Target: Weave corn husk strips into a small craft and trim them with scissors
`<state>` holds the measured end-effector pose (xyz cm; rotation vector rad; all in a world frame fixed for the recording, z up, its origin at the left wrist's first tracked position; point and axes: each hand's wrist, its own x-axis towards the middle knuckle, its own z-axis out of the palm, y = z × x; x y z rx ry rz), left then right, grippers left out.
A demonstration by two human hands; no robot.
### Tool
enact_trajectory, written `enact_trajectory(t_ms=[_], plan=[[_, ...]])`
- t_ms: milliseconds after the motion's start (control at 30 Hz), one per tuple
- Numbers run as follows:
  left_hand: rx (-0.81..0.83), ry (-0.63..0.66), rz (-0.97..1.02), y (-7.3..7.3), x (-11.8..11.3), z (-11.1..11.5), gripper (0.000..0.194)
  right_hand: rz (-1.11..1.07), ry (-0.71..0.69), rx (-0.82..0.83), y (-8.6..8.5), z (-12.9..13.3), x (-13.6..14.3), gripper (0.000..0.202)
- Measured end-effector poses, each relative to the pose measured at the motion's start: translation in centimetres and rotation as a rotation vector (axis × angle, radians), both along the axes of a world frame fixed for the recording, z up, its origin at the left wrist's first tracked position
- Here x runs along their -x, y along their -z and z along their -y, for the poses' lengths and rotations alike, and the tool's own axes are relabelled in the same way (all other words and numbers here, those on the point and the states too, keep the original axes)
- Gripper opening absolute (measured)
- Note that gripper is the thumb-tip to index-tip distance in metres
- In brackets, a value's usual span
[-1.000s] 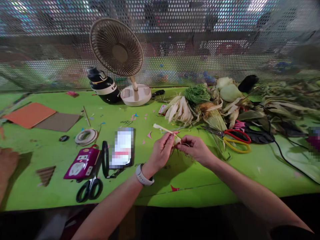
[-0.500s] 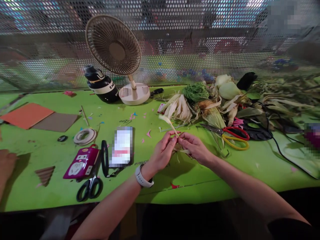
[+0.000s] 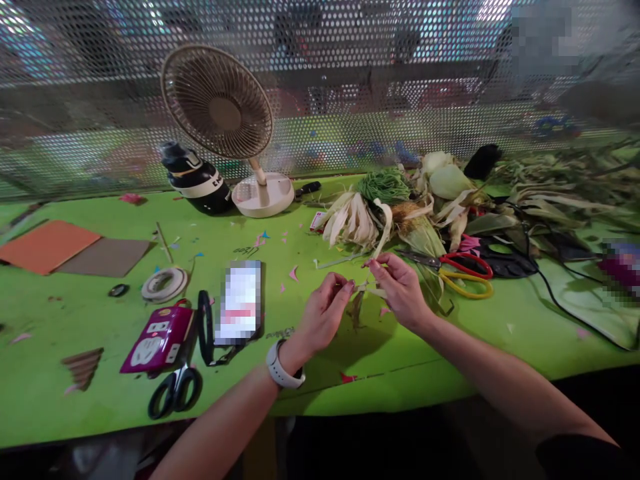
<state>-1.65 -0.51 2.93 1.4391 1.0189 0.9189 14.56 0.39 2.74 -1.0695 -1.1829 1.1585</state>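
A thin, pale corn husk strip (image 3: 384, 230) rises from the pinched fingers of my right hand (image 3: 404, 293), its upper end curling over. My left hand (image 3: 326, 312), with a light wristband above it, pinches the other end of the husk piece. Between the hands the husk looks knotted or twisted, with a darker shred hanging below; the detail is too small to make out. Just behind my right hand lie red-and-yellow-handled scissors (image 3: 466, 275). A bundle of dried husk strips (image 3: 353, 220) lies beyond my fingers.
At the back stand a fan (image 3: 263, 195) and a black bottle (image 3: 203, 187). To the left lie a phone (image 3: 239, 303), a purple pouch (image 3: 157, 339), black scissors (image 3: 176, 392), a tape roll (image 3: 164, 285) and coloured sheets (image 3: 50, 245). Corn husks (image 3: 555, 193) and a cable (image 3: 565, 310) fill the right.
My hands have moved apart, my right hand going rightward. The strip's free end now leans right instead of left. Another person's hand at the left edge has left the view.
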Motion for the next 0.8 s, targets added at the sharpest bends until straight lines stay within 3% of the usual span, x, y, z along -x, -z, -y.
enact_trajectory(t_ms=[233, 400, 567, 800], plan=[[-0.010, 0.091, -0.004, 0.7, -0.1, -0.6, 0.025, 0.210, -0.195, 0.053, -0.3, -0.7, -0.6, 0.029], [-0.042, -0.018, -0.013, 0.7, 0.2, -0.7, 0.024, 0.311, -0.188, -0.018, -0.4, -1.2, -1.4, 0.023], [-0.016, -0.046, 0.051, 0.3, 0.3, -0.9, 0.023, 0.456, -0.237, -0.117, -0.8, -1.0, -1.5, 0.017], [0.000, -0.055, 0.135, 0.0, 0.3, -1.0, 0.026, 0.306, -0.313, -0.034, -0.4, -1.2, -1.5, 0.017]])
